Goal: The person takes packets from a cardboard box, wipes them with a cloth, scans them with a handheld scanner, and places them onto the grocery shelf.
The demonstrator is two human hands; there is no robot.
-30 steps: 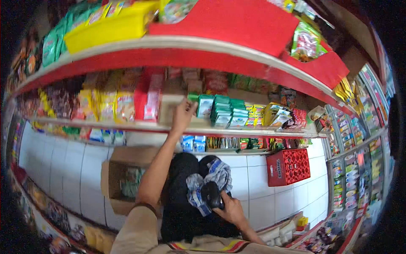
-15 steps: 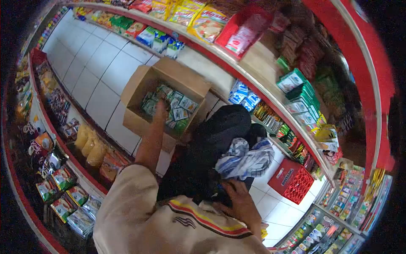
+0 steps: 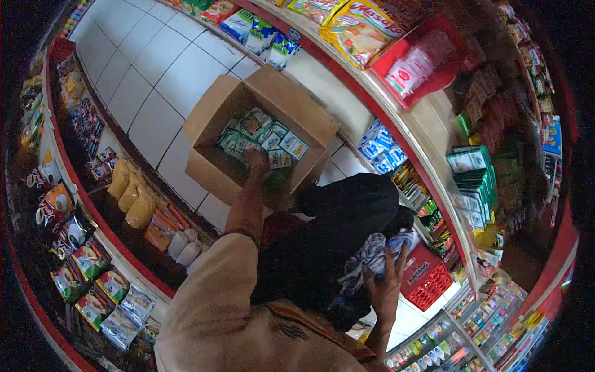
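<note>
- So the left hand (image 3: 259,160) is down inside an open cardboard box (image 3: 215,113), right in among a bunch of small green-and-white packets (image 3: 273,139). The fingers are partly hidden, so I honestly can't tell if they're closed on one or just touching the pile.
- Those packets lie in a loose, jumbled layer at the bottom of the box, some face up, some overlapping.
- The box sits on the white tiled floor (image 3: 133,93), flaps folded outward, just beside a leg in black (image 3: 334,217).
- Right hand (image 3: 385,273) is over by the knees, fingers spread and pretty straight, up against a crumpled blue-and-white cloth (image 3: 365,254).
- Just past that hand there's a red crate (image 3: 427,285) with "BINTANG" on the side.
- On the shelf (image 3: 434,111) to the right of the box, more green packets (image 3: 474,162) stand in a stack. Further up the same shelf: a red bin (image 3: 434,31) of pink-and-white packets and a yellow Masako bag (image 3: 362,37).
- Blue-and-white packs (image 3: 381,149) are tucked low, between the box and that shelf.
- Over on the left, fat yellow bags (image 3: 139,208) line a low shelf.
</note>
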